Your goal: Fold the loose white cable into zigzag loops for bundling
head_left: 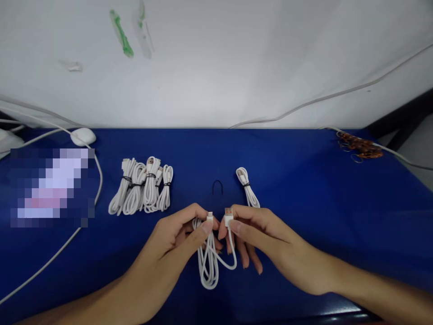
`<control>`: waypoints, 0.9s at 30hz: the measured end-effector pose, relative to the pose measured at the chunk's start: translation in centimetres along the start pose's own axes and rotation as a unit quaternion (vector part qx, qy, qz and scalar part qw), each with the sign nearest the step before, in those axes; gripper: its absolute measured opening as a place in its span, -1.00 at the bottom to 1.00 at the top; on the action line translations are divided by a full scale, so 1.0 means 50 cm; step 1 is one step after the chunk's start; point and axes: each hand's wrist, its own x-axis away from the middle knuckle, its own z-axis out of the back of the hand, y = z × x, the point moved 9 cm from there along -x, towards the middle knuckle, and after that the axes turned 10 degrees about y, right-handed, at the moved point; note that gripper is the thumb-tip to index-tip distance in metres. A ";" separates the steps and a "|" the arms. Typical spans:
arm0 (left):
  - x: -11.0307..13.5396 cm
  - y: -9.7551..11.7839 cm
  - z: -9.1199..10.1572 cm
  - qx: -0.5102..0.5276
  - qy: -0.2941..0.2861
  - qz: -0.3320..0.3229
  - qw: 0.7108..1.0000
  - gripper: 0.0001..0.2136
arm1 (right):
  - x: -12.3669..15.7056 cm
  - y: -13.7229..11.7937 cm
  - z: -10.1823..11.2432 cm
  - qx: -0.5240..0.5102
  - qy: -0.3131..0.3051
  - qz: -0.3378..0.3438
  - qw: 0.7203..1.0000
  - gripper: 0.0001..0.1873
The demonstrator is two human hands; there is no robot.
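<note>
My left hand [182,234] pinches the small plug end of a white USB cable [209,266] between thumb and forefinger. My right hand [257,234] pinches the wider plug of the same cable, its orange insert facing up. The cable's loops hang down between both hands onto the blue table [304,203]. A small black twist tie [217,186] lies just beyond the hands. Behind my right hand lies a tied white cable bundle [246,187].
Several tied white cable bundles [142,192] lie at the left middle. A white mouse [83,136] with its cord sits at the back left beside a blurred patch. A heap of brown rubber bands [360,146] lies at the back right. A white wall stands behind.
</note>
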 end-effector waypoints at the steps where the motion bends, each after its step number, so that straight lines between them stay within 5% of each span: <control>1: 0.000 0.000 0.000 -0.001 -0.001 -0.001 1.000 -0.74 | 0.000 0.000 0.000 0.000 -0.001 0.001 1.000 -0.60; 27: 0.003 0.004 -0.003 0.002 0.001 0.010 1.000 -0.75 | 0.001 -0.003 -0.003 0.010 -0.010 0.002 1.000 -0.59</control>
